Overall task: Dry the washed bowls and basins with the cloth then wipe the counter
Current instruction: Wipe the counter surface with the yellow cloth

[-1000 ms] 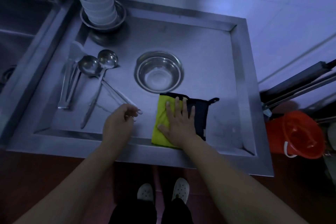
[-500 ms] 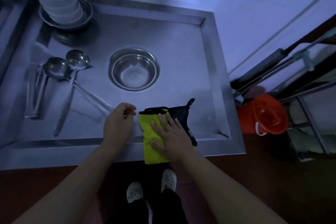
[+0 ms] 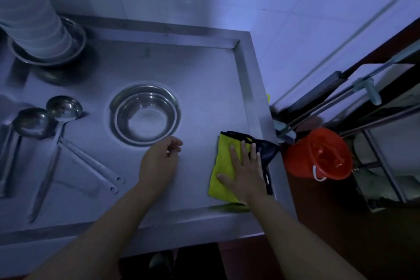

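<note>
My right hand [image 3: 244, 169] presses flat, fingers straight, on a yellow and black cloth [image 3: 221, 166] at the right end of the steel counter [image 3: 200, 79], close to its raised right rim. My left hand [image 3: 160, 160] hovers over the counter just below a steel bowl [image 3: 145, 115], fingers loosely curled and holding nothing. A tall stack of white bowls [image 3: 34, 18] stands in a steel basin [image 3: 75, 45] at the back left.
Two steel ladles [image 3: 61, 109] and other utensils lie on the left of the counter. A red bucket [image 3: 318, 153] sits on the floor right of the counter, beside a metal rack [image 3: 375, 107]. A tiled wall runs behind.
My right hand has slid the cloth rightwards along the counter to its right rim. My left hand has drifted right, away from the ladle handles, to below the steel bowl.
</note>
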